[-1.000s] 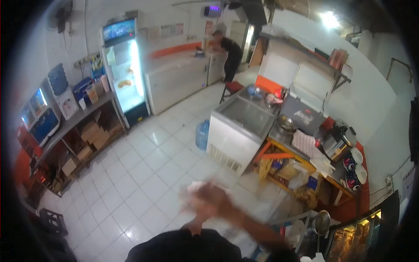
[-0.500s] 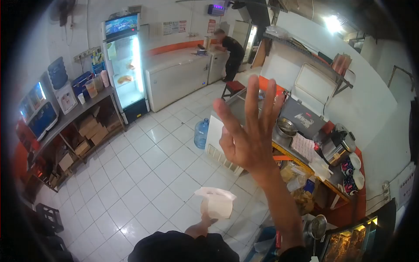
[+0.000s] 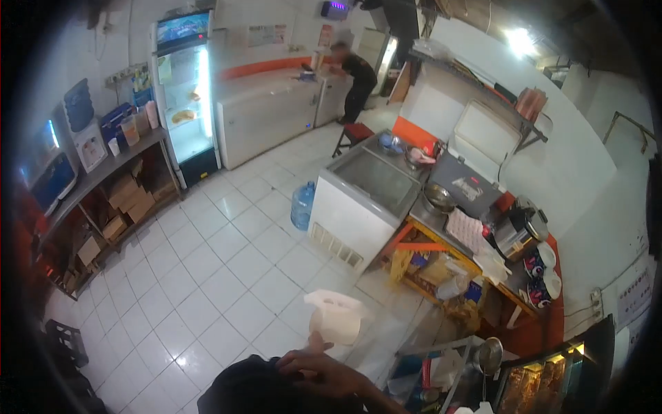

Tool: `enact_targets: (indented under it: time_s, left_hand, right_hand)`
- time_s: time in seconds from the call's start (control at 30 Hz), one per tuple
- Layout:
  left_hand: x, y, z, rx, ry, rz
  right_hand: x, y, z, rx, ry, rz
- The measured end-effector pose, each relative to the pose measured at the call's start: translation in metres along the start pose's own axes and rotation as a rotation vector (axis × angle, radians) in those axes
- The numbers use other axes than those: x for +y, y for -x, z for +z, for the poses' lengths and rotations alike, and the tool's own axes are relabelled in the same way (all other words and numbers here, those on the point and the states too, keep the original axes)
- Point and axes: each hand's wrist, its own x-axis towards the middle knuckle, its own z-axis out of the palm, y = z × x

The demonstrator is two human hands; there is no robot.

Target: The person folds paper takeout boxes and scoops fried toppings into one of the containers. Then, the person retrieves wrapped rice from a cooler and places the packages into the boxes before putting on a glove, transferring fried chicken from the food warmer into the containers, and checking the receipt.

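A white paper-like piece with an oval cut-out (image 3: 336, 316) is held up at the lower middle. Below its lower left edge is my left hand (image 3: 318, 342), with its fingers on the piece and partly hidden. My right hand (image 3: 324, 368) reaches across from the right and lies over my left forearm. Its bent fingers are on the edge of the black sleeve (image 3: 258, 386).
Beyond the tiled floor (image 3: 207, 269) are a blue water bottle (image 3: 302, 205) and a white freezer (image 3: 352, 214). A cluttered work table (image 3: 452, 241) is at right, a lit display fridge (image 3: 185, 103) at left. A person in dark clothes (image 3: 358, 79) leans over a far freezer.
My right hand, raised with its fingers spread half a second ago, has come down to my left forearm. The white piece remains in my left hand. The view has shifted slightly.
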Motion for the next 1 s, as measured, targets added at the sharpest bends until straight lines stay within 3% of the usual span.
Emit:
enact_targets:
  time_s: [0.03, 0.17, 0.23, 0.37, 0.43, 0.47, 0.53, 0.57, 0.63, 0.67, 0.73, 0.77, 0.87, 0.97, 1.0]
  left_hand:
    - [0.001, -0.002, 0.002, -0.001, 0.001, -0.001]
    - [0.006, 0.0, 0.007, -0.003, 0.0, 0.012]
    - [0.005, 0.001, 0.006, 0.001, -0.001, 0.011]
    - [0.009, 0.002, 0.005, 0.002, -0.005, 0.017]
    - [0.012, 0.003, 0.005, 0.007, -0.007, 0.023]
    - [0.013, 0.003, 0.006, 0.005, -0.013, 0.022]
    - [0.013, 0.004, 0.006, 0.007, -0.018, 0.024]
    - [0.013, 0.003, 0.006, 0.011, -0.023, 0.026]
    - [0.016, 0.002, 0.011, 0.006, -0.023, 0.029]
    - [0.018, 0.002, 0.012, 0.003, -0.022, 0.031]
    - [0.019, 0.002, 0.012, 0.006, -0.025, 0.033]
    - [0.02, 0.001, 0.012, 0.007, -0.026, 0.032]
    - [0.023, -0.001, 0.015, 0.008, -0.032, 0.035]
    - [0.032, -0.003, 0.017, 0.006, -0.026, 0.045]
    - [0.033, -0.001, 0.016, 0.006, -0.026, 0.048]
  right_hand:
    - [-0.006, 0.0, 0.0, 0.01, -0.036, -0.095]
    - [0.018, -0.008, 0.01, 0.09, 0.097, -0.142]
    - [0.039, -0.014, 0.012, -0.027, 0.306, 0.022]
    - [0.065, -0.011, 0.022, 0.043, 0.16, -0.02]
    - [0.076, -0.006, 0.029, 0.081, 0.623, 0.151]
    - [0.083, -0.002, 0.032, 0.085, 0.615, 0.153]
    - [0.094, 0.005, 0.036, 0.33, 0.462, -0.221]
    - [0.092, 0.008, 0.039, 0.341, 0.454, -0.215]
    - [0.084, 0.009, 0.033, 0.385, 0.092, -0.109]
    - [0.069, 0.002, 0.029, 0.383, 0.098, -0.113]
    - [0.034, -0.016, 0.026, 0.583, 0.155, -0.079]
    - [0.047, -0.014, 0.028, 0.588, 0.153, -0.078]
    - [0.07, -0.009, 0.029, 0.287, 0.267, 0.04]
    - [0.054, -0.003, 0.023, 0.454, 0.356, -0.256]
    - [0.058, 0.004, 0.022, 0.467, 0.408, -0.222]
